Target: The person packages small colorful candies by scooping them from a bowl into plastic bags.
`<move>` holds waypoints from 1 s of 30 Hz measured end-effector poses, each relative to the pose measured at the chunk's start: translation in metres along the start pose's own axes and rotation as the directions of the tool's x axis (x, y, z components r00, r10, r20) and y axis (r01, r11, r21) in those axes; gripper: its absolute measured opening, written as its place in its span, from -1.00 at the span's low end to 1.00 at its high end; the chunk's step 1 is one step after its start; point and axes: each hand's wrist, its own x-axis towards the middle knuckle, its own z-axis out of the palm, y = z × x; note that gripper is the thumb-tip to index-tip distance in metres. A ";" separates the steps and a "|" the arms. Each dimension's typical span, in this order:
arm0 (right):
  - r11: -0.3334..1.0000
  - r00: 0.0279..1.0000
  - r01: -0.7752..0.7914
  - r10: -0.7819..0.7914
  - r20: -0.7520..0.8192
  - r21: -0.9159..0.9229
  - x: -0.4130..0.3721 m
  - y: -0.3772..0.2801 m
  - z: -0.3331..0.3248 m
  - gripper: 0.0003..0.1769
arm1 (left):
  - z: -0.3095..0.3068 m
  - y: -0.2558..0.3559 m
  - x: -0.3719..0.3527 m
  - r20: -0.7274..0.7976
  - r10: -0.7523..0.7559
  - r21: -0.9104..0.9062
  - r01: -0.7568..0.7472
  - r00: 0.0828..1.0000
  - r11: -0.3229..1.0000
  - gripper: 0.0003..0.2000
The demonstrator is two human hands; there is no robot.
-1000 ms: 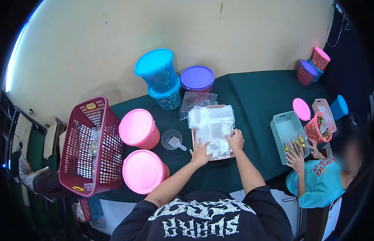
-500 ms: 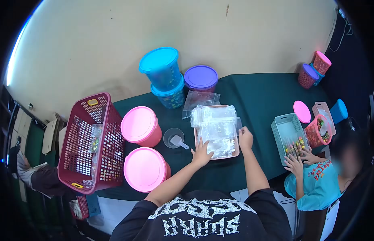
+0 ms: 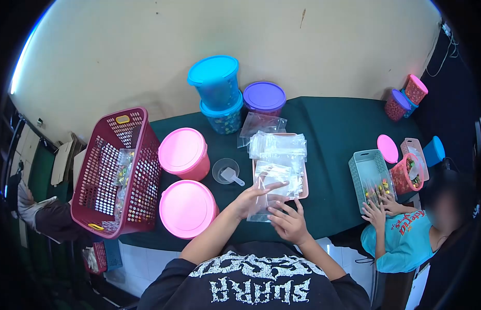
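A clear plastic bag [image 3: 259, 207] is held up between my hands, at the near side of a pink tray [image 3: 305, 191]. My left hand [image 3: 246, 200] grips it at the left, thumb and fingers around the film. On its right side, my right hand [image 3: 289, 223] has hold of the bag with fingers partly spread; its exact grip is partly hidden. A stack of clear plastic bags [image 3: 277, 145] lies in the tray. Left of the tray, a clear bowl [image 3: 218, 169] holds a white scoop [image 3: 231, 175].
Two pink-lidded tubs [image 3: 186, 209] and a maroon basket [image 3: 153, 155] with filled packets stand left. Blue tubs [image 3: 220, 85] and a purple-lidded tub [image 3: 264, 96] are behind. At right, another person's hands [image 3: 377, 211] work over a grey-green basket [image 3: 365, 163].
Both my hands have drawn one plastic bag off the stack and toward me. My right hand has moved left and down, closer to my left hand. The view has shifted slightly.
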 end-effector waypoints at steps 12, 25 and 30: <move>0.772 0.831 -0.498 0.297 0.470 0.394 0.041 -0.007 -0.043 -0.52 | 0.060 0.038 -0.079 -0.201 -0.173 0.953 0.233 0.964 0.192 -0.84; 0.237 0.694 -0.718 0.159 0.703 0.655 0.058 -0.035 0.000 -0.87 | 0.095 0.053 -0.138 -0.397 0.217 0.858 0.444 0.892 -0.259 -0.65; 0.102 0.724 -0.685 0.212 0.657 0.722 0.066 -0.064 0.015 -0.89 | 0.114 0.044 -0.158 -0.084 0.367 0.816 0.275 0.926 -0.508 -0.08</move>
